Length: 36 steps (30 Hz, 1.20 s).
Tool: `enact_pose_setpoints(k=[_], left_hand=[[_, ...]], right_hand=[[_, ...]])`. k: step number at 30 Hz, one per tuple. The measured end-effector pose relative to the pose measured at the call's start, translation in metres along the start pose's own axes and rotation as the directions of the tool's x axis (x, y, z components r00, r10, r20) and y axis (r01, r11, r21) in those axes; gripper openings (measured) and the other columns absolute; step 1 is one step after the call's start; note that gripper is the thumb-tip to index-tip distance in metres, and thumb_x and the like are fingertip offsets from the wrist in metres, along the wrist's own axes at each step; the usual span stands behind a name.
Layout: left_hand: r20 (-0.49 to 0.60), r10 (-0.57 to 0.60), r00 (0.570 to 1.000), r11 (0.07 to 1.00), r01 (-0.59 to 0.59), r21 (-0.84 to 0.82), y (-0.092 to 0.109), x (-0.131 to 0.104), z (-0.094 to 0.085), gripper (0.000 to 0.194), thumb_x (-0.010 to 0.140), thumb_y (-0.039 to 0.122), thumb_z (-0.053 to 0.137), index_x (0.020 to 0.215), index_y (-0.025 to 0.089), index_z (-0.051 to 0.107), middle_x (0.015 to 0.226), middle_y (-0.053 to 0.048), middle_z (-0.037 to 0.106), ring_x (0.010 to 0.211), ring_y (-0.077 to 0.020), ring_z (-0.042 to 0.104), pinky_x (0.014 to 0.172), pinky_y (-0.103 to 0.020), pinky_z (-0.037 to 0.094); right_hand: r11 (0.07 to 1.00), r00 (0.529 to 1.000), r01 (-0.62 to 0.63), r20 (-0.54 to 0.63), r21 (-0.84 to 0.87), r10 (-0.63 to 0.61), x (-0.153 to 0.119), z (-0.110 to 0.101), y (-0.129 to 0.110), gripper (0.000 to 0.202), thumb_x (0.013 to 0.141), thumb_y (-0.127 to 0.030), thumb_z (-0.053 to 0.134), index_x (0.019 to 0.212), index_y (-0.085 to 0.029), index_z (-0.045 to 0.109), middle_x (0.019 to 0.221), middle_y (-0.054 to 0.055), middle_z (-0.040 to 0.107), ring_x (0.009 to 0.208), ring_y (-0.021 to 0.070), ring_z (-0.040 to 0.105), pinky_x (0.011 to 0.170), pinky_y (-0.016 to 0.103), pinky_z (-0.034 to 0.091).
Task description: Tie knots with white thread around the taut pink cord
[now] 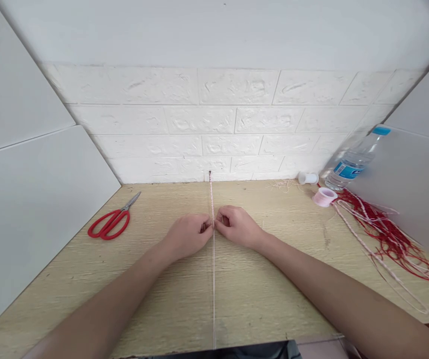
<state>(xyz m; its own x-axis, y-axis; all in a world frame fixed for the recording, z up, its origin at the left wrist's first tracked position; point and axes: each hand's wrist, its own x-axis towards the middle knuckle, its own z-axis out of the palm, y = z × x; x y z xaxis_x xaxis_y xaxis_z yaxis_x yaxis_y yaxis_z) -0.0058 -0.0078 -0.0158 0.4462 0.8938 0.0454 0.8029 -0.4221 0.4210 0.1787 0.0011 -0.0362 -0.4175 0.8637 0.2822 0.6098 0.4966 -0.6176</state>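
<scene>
A pink braided cord (211, 197) runs from a small dark point at the foot of the wall toward me, and thin pale strands (214, 289) continue from it to the table's front edge. My left hand (192, 234) is at the cord's left side, thumb and fingertips pinched together on the thread. Just across, my right hand (237, 225) pinches at the same spot from the right. The fingertips of both hands nearly meet at the lower end of the braid. Fine thread between the fingertips is too small to make out fully.
Red-handled scissors (110, 223) lie at the left. On the right are a white spool (308, 178), a pink thread spool (324, 197), a water bottle (352, 164) and a tangle of red cords (390, 234). A white brick-pattern wall (218, 119) bounds the wooden table (169, 309).
</scene>
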Motion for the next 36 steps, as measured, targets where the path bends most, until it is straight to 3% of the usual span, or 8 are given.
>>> enact_pose_setpoints(k=[36], left_hand=[[0.011, -0.003, 1.0, 0.999, 0.003, 0.044, 0.0069, -0.003, -0.0018, 0.025, 0.086, 0.036, 0.041, 0.068, 0.02, 0.049, 0.066, 0.0, 0.057, 0.06, -0.0146, 0.048, 0.055, -0.028, 0.027]], right_hand=[[0.999, 1.0, -0.006, 0.022, -0.035, 0.007, 0.0004, -0.0004, -0.0014, 0.016, 0.081, -0.019, 0.053, 0.066, -0.017, 0.047, 0.064, -0.001, 0.052, 0.059, 0.0102, 0.044, 0.053, 0.023, 0.027]])
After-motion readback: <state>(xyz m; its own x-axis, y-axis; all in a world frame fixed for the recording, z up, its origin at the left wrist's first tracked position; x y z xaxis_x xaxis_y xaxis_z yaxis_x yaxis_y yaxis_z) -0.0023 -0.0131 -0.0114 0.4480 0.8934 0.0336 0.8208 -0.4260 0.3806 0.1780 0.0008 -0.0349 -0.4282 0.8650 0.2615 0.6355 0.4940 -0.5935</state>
